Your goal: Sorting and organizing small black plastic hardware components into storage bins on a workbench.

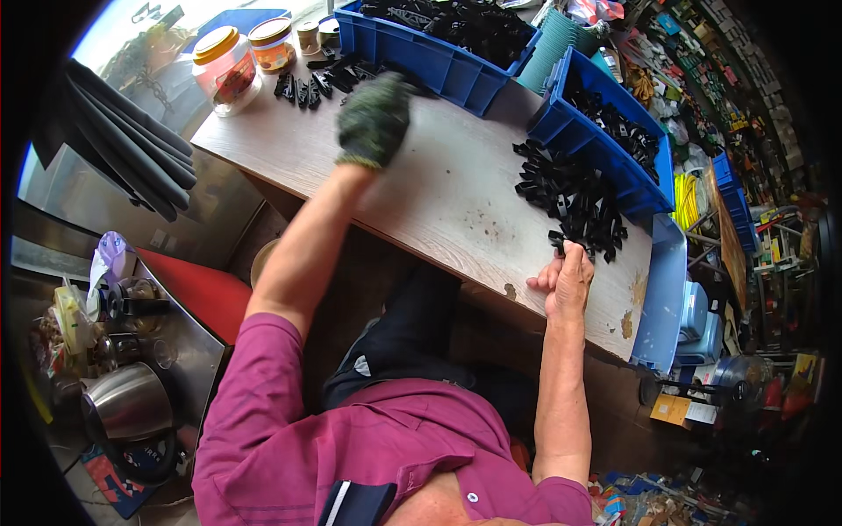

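My left hand, in a dark green knitted glove, is over the far left of the table. Motion smears its fingers, so their pose cannot be made out. Just past it lies a loose group of small black plastic parts. At the right, my bare right hand is closed in a pinch on a small black plastic part. That part is at the near edge of a heap of similar black parts, which spreads over the tabletop.
Two blue bins, one at the back and one at the right, hold more black parts. Plastic jars stand at the far left corner. A steel kettle sits on a side surface at left. Cluttered shelves line the right.
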`<control>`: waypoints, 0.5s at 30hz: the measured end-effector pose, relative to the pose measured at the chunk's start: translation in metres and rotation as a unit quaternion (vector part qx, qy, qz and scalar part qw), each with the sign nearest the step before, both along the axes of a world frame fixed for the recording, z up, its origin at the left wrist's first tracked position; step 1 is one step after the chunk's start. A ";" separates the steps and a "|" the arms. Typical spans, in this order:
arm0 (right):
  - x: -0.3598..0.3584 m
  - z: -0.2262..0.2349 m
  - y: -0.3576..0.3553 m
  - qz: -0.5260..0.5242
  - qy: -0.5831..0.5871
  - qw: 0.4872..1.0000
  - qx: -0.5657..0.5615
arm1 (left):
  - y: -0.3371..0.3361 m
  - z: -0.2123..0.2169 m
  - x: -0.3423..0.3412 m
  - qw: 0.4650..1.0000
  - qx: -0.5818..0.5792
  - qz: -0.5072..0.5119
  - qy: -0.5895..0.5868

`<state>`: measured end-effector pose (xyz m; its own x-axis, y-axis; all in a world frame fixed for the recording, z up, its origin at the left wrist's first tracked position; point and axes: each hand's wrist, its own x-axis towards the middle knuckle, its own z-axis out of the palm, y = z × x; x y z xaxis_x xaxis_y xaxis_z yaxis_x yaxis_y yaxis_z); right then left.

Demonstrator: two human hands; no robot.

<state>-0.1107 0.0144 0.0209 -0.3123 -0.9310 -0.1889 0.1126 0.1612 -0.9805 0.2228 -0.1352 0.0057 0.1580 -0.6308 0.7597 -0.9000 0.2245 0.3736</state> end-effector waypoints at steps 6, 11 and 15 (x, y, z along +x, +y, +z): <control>0.002 0.001 0.000 -0.020 0.002 1.000 0.000 | -0.019 -0.010 0.068 0.964 0.221 0.143 -0.025; 0.005 0.005 0.004 -0.042 -0.011 0.999 -0.003 | -0.015 -0.001 0.062 0.965 0.232 0.114 0.039; 0.002 0.002 0.004 -0.033 -0.029 0.999 -0.002 | -0.023 -0.003 0.067 0.960 0.246 0.118 0.059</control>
<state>-0.1086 0.0183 0.0227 -0.3613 -0.9099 -0.2038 0.1787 0.1469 -0.9729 0.2902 -0.1582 0.0022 0.4083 -0.8445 0.3465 -0.8485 -0.2112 0.4852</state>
